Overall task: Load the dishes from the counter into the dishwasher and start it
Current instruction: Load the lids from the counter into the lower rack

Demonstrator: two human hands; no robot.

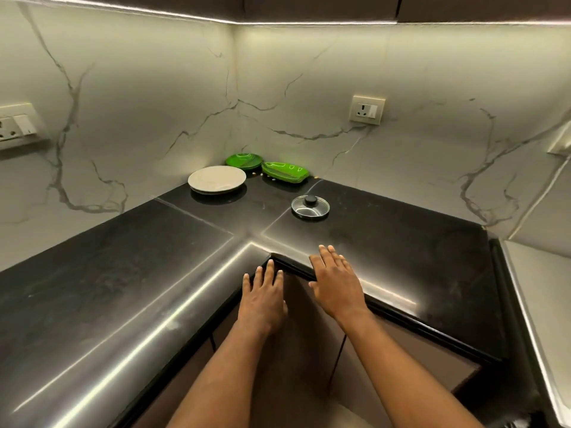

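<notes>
Plainly counted, the dishes sit at the far inner corner of the black L-shaped counter (123, 273): one white plate (217, 179), one short stack of round green plates (243, 160) behind it against the marble wall, and one stack of oblong green plates (285, 172) just beside that; how many lie in either green stack cannot be told. One glass lid (310, 206) with a single black knob (310, 200) rests flat on the counter, nearer than the green stacks and apart from them. A few small pale bits lie on the counter beside the oblong stack. Two hands reach in at the near inner corner, well apart from every dish. On the left hand (264, 291) the grip is spread, fingers straight, fingertips at the counter's edge, holding nothing. On the right hand (335, 281) the grip is likewise spread and flat, palm down over the edge, fingers out over the countertop, holding nothing. Two wall sockets show, one at left (18, 125) and one on the back wall (367, 110). No writing or brand mark can be read on anything.
</notes>
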